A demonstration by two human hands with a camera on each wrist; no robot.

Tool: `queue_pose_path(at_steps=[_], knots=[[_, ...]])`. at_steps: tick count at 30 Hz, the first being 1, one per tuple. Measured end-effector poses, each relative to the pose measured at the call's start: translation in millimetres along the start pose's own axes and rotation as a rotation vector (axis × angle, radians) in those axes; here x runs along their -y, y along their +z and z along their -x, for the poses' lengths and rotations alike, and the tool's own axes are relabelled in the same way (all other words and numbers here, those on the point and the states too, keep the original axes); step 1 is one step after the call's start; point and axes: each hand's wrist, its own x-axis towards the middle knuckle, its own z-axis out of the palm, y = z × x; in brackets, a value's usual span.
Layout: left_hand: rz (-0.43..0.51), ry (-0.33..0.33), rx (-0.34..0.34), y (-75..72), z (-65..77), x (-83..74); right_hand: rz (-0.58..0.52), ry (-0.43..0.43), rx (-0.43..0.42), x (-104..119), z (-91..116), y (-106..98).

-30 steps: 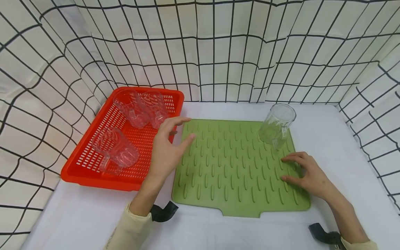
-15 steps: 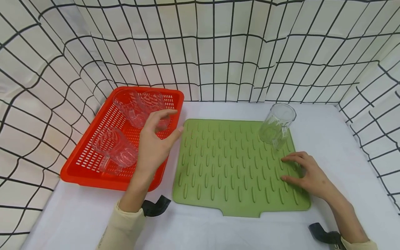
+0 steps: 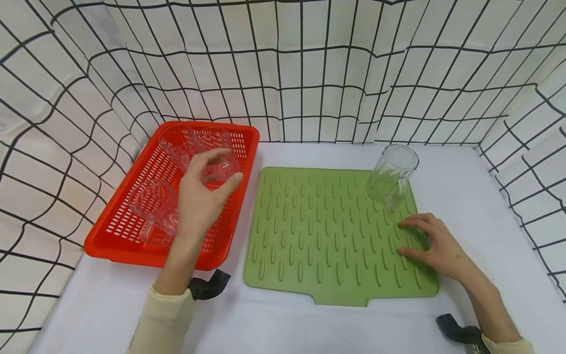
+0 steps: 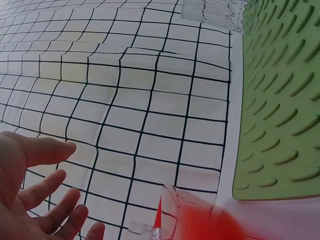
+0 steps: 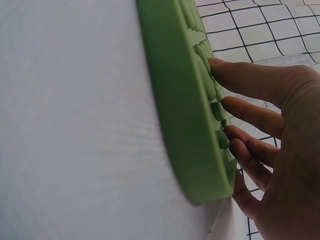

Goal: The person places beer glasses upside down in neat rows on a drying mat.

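Red perforated plastic forms the rectangular basket (image 3: pixel 128 256) at the left, which holds 3 clear, transparent mugs with handles: 1 near mug (image 3: pixel 152 196), partly hidden, and 2 far mugs (image 3: pixel 216 137) lying close together at the back. The person's left hand (image 3: pixel 200 196) is what has changed: 1 second ago its fingertips reach over the mat's left edge, and now the whole hand hangs above the basket. Its thumb and fingers are apart and loosely curved, with nothing between them. I judge that this shift brings the left hand within easy reach of the basket's mugs, though it grasps none.

Beside the basket, and apart from it, lies the flat green ridged mat (image 3: pixel 309 236). The 4th mug, a clear tall one with a handle (image 3: pixel 385 179), stands at the mat's far right corner, unmoved; which end is up, I cannot tell. The right hand (image 3: pixel 444 250) stays at the mat's right side, below that mug, fingers relaxed and parted, tips at the ridges, gripping nothing. Black wire mesh (image 3: pixel 302 50) rises behind everything.
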Motion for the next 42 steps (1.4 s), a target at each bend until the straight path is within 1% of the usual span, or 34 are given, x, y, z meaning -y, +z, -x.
queue_pose_path(at_steps=[5,10,16,23,35,42], knots=[[-0.018,-0.033,-0.01,-6.7,-2.4,4.5,0.0,0.009,0.005,1,1,-1],[-0.012,-0.065,-0.01,-11.7,-4.7,8.7,0.0,0.009,0.009,1,1,-1],[-0.027,-0.096,-0.015,-17.8,-5.7,7.8,0.002,0.02,0.006,1,0,0],[-0.04,-0.125,-0.053,-26.7,-7.8,6.7,0.001,0.014,0.002,0,0,0],[-0.044,-0.181,-0.099,-44.2,-13.9,12.6,0.0,0.004,0.0,0,0,0],[-0.061,-0.226,-0.115,-50.2,-15.7,18.1,0.0,0.01,0.004,0,0,0]])
